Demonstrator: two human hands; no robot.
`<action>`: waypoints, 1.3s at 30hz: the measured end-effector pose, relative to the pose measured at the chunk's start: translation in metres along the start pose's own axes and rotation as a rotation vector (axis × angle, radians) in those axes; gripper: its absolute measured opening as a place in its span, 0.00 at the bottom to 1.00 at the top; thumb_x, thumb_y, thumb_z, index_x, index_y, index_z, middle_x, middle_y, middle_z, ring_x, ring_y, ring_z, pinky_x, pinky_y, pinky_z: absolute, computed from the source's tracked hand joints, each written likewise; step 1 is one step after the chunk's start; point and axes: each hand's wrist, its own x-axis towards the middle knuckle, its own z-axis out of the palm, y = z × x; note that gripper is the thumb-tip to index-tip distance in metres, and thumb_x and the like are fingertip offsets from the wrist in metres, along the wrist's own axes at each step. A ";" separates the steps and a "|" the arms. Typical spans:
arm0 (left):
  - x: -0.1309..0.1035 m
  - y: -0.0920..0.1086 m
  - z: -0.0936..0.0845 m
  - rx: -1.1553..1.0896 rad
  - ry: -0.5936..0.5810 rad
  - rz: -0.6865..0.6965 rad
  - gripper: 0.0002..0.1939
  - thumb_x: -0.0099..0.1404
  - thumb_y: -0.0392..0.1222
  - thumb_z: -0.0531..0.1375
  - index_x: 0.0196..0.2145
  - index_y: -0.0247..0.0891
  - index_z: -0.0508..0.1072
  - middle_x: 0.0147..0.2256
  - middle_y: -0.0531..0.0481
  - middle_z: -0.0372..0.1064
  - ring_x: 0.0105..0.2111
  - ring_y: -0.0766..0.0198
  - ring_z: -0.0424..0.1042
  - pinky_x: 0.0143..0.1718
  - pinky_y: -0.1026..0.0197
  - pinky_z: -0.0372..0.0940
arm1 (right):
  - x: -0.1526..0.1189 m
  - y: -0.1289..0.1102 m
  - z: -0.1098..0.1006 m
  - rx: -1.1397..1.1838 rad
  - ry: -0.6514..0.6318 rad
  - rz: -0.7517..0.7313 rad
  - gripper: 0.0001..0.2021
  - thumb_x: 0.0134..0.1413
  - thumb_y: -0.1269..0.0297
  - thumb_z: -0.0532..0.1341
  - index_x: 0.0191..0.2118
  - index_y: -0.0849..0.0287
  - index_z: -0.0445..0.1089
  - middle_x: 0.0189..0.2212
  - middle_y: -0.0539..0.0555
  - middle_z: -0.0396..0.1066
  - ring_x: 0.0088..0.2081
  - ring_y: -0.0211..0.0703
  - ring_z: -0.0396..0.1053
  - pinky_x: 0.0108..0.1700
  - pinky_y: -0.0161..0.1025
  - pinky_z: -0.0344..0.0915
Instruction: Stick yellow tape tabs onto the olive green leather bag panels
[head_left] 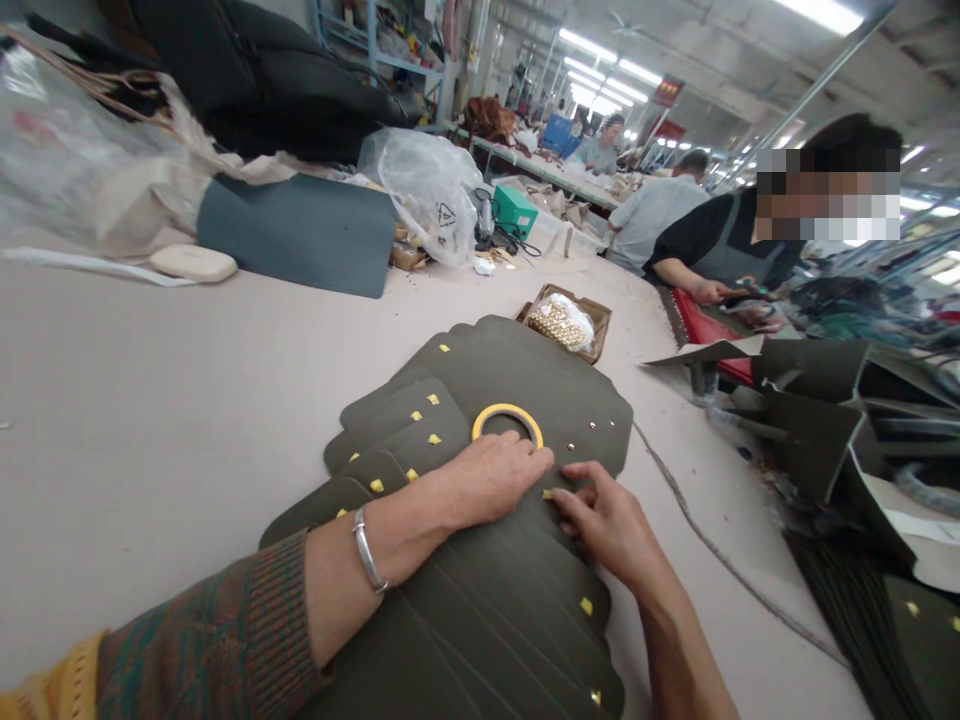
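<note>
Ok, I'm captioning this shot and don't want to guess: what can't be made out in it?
All in the head view:
- Near side of the yellow tape roll: hidden by the left hand.
- Near end of the olive panels: cut off by the bottom edge.
- Any writing on the red hanging sign: too small, blurred.

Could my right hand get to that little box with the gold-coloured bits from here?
Probably yes: the right hand is just this side of the small box, with only flat dark green panels between and nothing standing up in the way.
</note>
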 end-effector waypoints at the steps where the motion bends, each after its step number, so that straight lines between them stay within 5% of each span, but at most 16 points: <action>1: 0.000 0.000 0.000 0.002 0.004 0.003 0.08 0.64 0.29 0.50 0.40 0.38 0.64 0.36 0.46 0.69 0.36 0.56 0.67 0.33 0.58 0.65 | -0.001 0.003 -0.001 0.064 -0.026 0.034 0.15 0.53 0.54 0.58 0.42 0.58 0.66 0.21 0.47 0.70 0.24 0.41 0.70 0.26 0.35 0.63; 5: 0.000 -0.001 0.002 0.008 0.017 0.006 0.09 0.64 0.29 0.50 0.40 0.38 0.64 0.37 0.45 0.69 0.36 0.56 0.67 0.33 0.57 0.65 | -0.004 0.008 -0.002 -0.011 -0.004 -0.012 0.13 0.53 0.53 0.58 0.31 0.58 0.72 0.23 0.50 0.72 0.27 0.41 0.70 0.29 0.35 0.63; 14: -0.001 0.002 -0.005 -0.037 0.022 0.010 0.06 0.65 0.33 0.51 0.39 0.38 0.65 0.35 0.47 0.69 0.35 0.56 0.68 0.33 0.56 0.66 | -0.005 -0.006 0.013 -0.292 0.135 -0.213 0.10 0.55 0.60 0.56 0.29 0.55 0.73 0.24 0.48 0.72 0.27 0.39 0.69 0.31 0.35 0.58; 18: 0.000 0.002 -0.010 -0.085 0.074 0.004 0.06 0.68 0.36 0.50 0.38 0.38 0.66 0.34 0.48 0.69 0.36 0.57 0.69 0.37 0.57 0.65 | 0.000 -0.011 0.015 -0.325 0.151 -0.162 0.10 0.54 0.62 0.56 0.27 0.55 0.72 0.23 0.48 0.72 0.27 0.40 0.68 0.31 0.36 0.57; 24: 0.004 0.001 -0.008 -0.201 0.125 0.027 0.09 0.68 0.34 0.50 0.44 0.40 0.66 0.36 0.51 0.71 0.37 0.61 0.72 0.37 0.62 0.66 | 0.006 -0.010 0.003 -0.232 -0.035 -0.128 0.09 0.52 0.64 0.58 0.26 0.55 0.74 0.23 0.48 0.74 0.28 0.40 0.70 0.29 0.35 0.57; 26: 0.006 0.000 -0.006 -0.243 0.141 0.043 0.12 0.69 0.35 0.51 0.49 0.40 0.64 0.38 0.50 0.72 0.39 0.61 0.73 0.39 0.62 0.67 | 0.007 -0.005 -0.001 -0.114 -0.011 -0.158 0.10 0.54 0.62 0.58 0.28 0.56 0.75 0.22 0.48 0.73 0.26 0.39 0.69 0.28 0.34 0.58; 31: 0.008 0.001 -0.002 -0.271 0.186 0.029 0.26 0.68 0.36 0.54 0.61 0.35 0.50 0.46 0.42 0.72 0.45 0.57 0.74 0.43 0.59 0.69 | 0.009 0.000 -0.004 0.172 0.265 -0.439 0.09 0.57 0.62 0.59 0.41 0.56 0.73 0.34 0.50 0.75 0.34 0.39 0.72 0.37 0.34 0.67; 39: 0.008 0.002 -0.001 -0.292 0.178 0.026 0.20 0.68 0.36 0.54 0.56 0.35 0.54 0.44 0.43 0.73 0.43 0.58 0.75 0.40 0.61 0.69 | 0.008 -0.009 -0.002 -0.067 0.362 -0.772 0.06 0.58 0.71 0.57 0.37 0.58 0.72 0.33 0.52 0.75 0.35 0.37 0.72 0.38 0.34 0.67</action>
